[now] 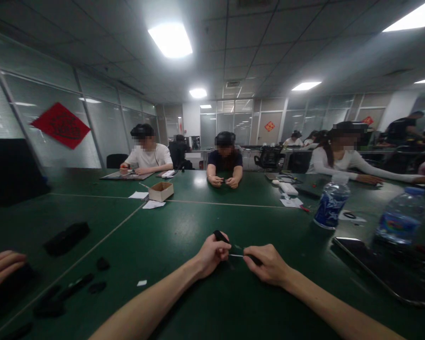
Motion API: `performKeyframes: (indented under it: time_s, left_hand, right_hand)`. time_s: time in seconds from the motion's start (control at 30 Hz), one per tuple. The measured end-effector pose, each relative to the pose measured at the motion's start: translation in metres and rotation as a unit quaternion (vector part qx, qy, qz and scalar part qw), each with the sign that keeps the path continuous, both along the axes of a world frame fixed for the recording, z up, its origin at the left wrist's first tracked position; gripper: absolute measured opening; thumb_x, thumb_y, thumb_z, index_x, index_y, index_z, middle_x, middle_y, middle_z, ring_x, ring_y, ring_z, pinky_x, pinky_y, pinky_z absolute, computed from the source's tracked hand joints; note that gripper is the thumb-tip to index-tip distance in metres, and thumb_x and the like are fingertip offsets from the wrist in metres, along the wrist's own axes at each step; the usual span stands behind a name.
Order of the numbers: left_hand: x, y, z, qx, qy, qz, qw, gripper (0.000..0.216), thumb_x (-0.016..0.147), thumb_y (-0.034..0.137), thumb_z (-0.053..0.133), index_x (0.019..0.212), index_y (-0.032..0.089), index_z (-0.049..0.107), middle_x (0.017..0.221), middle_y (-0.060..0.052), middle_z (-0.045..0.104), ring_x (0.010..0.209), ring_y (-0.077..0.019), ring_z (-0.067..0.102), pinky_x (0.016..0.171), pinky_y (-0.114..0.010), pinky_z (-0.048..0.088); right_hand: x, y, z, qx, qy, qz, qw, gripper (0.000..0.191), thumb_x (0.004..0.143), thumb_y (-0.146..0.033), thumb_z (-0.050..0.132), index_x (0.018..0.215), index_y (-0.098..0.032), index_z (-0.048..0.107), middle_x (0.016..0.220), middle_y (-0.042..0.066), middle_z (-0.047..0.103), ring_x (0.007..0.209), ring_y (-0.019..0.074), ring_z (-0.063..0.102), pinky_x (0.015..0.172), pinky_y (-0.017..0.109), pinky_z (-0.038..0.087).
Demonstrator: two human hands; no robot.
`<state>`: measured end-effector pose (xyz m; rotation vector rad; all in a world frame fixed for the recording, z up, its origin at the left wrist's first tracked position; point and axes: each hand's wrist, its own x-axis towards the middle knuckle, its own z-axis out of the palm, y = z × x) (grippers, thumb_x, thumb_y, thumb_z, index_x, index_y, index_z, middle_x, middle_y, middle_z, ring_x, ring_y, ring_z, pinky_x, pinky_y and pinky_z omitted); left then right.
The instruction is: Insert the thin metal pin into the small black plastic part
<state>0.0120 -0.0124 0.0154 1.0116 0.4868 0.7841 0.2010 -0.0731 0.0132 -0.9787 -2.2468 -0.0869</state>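
In the head view, my left hand (212, 255) is closed around a small black object (218, 234) whose end pokes up above the fingers; its kind is not clear. My right hand (267, 263) pinches a thin tool with a dark handle (255, 259). A narrow bright shaft (236, 255) spans the gap between the two hands, its far end meeting the left fingers. Fingers cover most of both things. Both hands are held just over the green table (198, 311), close together near its front.
Several black parts (76, 286) and a white scrap (141, 283) lie to the left, by another person's hand (3, 267). A phone (378, 269) and two water bottles (332, 203) stand right. An open box (160, 191) sits farther back; people work across the table.
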Motion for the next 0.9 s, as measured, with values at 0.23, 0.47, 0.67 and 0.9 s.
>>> performKeyframes:
  time_s: [0.23, 0.47, 0.67, 0.9]
  left_hand:
    - [-0.0013, -0.0004, -0.0002, 0.004, -0.02, -0.004, 1.0, 0.02, 0.062, 0.009, 0.062, 0.072, 0.016, 0.047, 0.05, 0.007, 0.042, 0.044, -0.0053, 0.038, 0.048, -0.021, 0.023]
    - [-0.0012, -0.0014, 0.0005, -0.011, -0.037, 0.013, 0.999, 0.021, 0.061, 0.009, 0.063, 0.074, 0.016, 0.048, 0.048, 0.007, 0.042, 0.042, -0.0055, 0.036, 0.048, -0.022, 0.023]
    - [-0.0019, 0.0001, -0.0016, -0.013, -0.036, 0.007, 0.999, 0.02, 0.063, 0.01, 0.063, 0.075, 0.016, 0.048, 0.049, 0.007, 0.041, 0.044, -0.0056, 0.036, 0.049, -0.022, 0.024]
    - [-0.0005, -0.0006, 0.0006, -0.017, -0.041, 0.015, 0.999, 0.021, 0.062, 0.011, 0.064, 0.074, 0.017, 0.047, 0.048, 0.008, 0.041, 0.042, -0.0054, 0.035, 0.048, -0.022, 0.023]
  right_hand:
    - [-0.0006, 0.0011, 0.0019, -0.054, 0.039, -0.066, 0.996, 0.032, 0.093, -0.034, 0.036, 0.082, -0.016, 0.06, 0.062, 0.002, 0.06, 0.049, 0.0101, 0.053, 0.049, 0.021, 0.04]
    - [-0.0021, 0.0009, 0.005, -0.113, 0.035, -0.096, 0.988, 0.036, 0.093, -0.037, 0.034, 0.084, -0.017, 0.062, 0.066, 0.003, 0.063, 0.054, 0.0121, 0.057, 0.052, 0.022, 0.044]
    - [-0.0018, 0.0007, 0.0057, -0.124, 0.036, -0.092, 0.987, 0.036, 0.093, -0.038, 0.034, 0.084, -0.017, 0.062, 0.066, 0.002, 0.063, 0.054, 0.0123, 0.057, 0.052, 0.022, 0.043]
    - [-0.0014, 0.0013, 0.0042, -0.121, 0.03, -0.1, 0.987, 0.037, 0.092, -0.039, 0.034, 0.085, -0.017, 0.062, 0.067, 0.003, 0.063, 0.055, 0.013, 0.057, 0.053, 0.023, 0.044]
